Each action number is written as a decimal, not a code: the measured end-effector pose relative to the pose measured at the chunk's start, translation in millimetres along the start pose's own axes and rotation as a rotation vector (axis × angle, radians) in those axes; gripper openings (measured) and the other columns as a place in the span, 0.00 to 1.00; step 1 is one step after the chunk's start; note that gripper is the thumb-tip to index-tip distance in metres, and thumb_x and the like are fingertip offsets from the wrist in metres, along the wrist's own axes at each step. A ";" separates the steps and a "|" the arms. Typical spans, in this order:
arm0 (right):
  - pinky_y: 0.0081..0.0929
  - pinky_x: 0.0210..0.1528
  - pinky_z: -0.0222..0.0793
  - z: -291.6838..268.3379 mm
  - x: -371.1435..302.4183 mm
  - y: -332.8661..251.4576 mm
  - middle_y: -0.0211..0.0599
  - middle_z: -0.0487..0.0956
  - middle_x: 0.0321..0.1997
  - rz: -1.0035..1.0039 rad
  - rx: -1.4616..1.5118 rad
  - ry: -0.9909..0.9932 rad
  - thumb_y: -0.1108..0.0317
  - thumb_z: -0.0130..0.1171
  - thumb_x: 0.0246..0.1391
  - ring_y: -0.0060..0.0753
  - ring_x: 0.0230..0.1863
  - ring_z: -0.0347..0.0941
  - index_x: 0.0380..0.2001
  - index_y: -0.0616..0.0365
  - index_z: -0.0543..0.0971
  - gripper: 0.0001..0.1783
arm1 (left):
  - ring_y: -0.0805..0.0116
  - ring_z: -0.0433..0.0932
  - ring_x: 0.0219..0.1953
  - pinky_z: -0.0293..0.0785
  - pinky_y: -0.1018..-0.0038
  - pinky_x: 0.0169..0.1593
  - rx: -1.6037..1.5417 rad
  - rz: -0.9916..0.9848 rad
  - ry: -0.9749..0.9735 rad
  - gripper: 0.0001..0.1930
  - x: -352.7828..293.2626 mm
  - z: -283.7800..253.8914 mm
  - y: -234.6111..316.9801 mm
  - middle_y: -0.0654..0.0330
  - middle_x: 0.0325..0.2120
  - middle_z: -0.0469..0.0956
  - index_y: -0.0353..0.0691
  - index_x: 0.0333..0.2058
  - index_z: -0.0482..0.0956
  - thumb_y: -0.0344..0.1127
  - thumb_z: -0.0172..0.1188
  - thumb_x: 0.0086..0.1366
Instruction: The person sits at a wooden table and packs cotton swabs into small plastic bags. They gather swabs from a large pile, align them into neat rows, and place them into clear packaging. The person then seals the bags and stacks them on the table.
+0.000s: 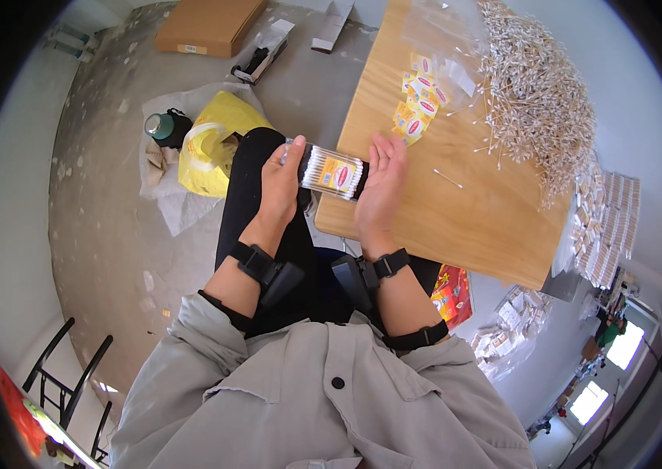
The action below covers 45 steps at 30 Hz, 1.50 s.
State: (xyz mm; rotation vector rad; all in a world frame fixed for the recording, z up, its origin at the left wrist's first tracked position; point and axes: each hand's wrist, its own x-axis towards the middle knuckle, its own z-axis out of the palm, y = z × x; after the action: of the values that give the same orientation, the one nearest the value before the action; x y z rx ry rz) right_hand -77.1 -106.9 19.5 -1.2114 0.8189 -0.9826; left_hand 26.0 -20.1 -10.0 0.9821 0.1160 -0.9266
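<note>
A clear pack of cotton swabs (319,167) with a yellow and orange label facing up is held over my lap, close to the table's left edge. The fingers of my left hand (276,187) close on its left end, thumb on top. At the other end, my right hand (382,187) has its fingers stretched out, palm turned toward the pack; whether it touches the pack I cannot tell. Several yellow labels (417,109) lie spread on the wooden table (463,227) beyond my right hand. One loose cotton swab (448,178) lies to the right of that hand.
A large heap of loose cotton swabs (534,94) covers the table's far right, with stacked packs (610,219) beside it. A clear plastic bag (456,35) lies at the back. On the floor are a yellow bag (214,168), a green-topped bottle (160,126) and a cardboard box (210,23).
</note>
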 end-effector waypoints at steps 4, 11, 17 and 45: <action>0.36 0.72 0.47 -1.4 4.6 16.2 0.49 0.60 0.66 -0.033 -0.079 -0.108 0.54 0.34 0.71 0.39 0.69 0.55 0.63 0.68 0.58 0.29 | 0.82 0.75 0.29 0.72 0.81 0.36 0.140 0.031 0.050 0.09 -4.8 5.9 -5.4 0.67 0.28 0.79 0.37 0.36 0.78 0.38 0.59 0.69; 0.30 0.67 0.51 8.3 0.0 -2.3 0.45 0.63 0.64 0.025 -0.213 -0.214 0.59 0.35 0.70 0.37 0.66 0.58 0.62 0.67 0.62 0.26 | 0.83 0.74 0.29 0.71 0.82 0.35 0.104 0.074 0.009 0.09 -4.3 4.0 -5.8 0.68 0.29 0.78 0.38 0.35 0.77 0.38 0.59 0.69; 0.39 0.73 0.44 0.9 6.1 14.9 0.48 0.59 0.68 -0.001 0.033 -0.154 0.51 0.33 0.70 0.39 0.71 0.52 0.66 0.68 0.54 0.33 | 0.84 0.72 0.28 0.70 0.82 0.33 0.207 0.070 0.074 0.11 -3.5 7.7 -6.9 0.69 0.27 0.77 0.35 0.35 0.78 0.39 0.60 0.68; 0.37 0.73 0.46 8.6 -1.0 5.8 0.51 0.61 0.65 0.024 0.064 -0.074 0.52 0.33 0.71 0.40 0.69 0.56 0.62 0.68 0.58 0.30 | 0.83 0.67 0.27 0.61 0.83 0.30 0.231 -0.038 0.241 0.13 -47.1 1.1 12.1 0.70 0.24 0.73 0.42 0.32 0.76 0.44 0.66 0.63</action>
State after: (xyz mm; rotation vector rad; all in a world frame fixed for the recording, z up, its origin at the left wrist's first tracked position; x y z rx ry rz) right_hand -68.6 -102.5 15.3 -1.1735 0.7369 -0.9325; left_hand 4.8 10.9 20.9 1.3084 0.2355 -0.8664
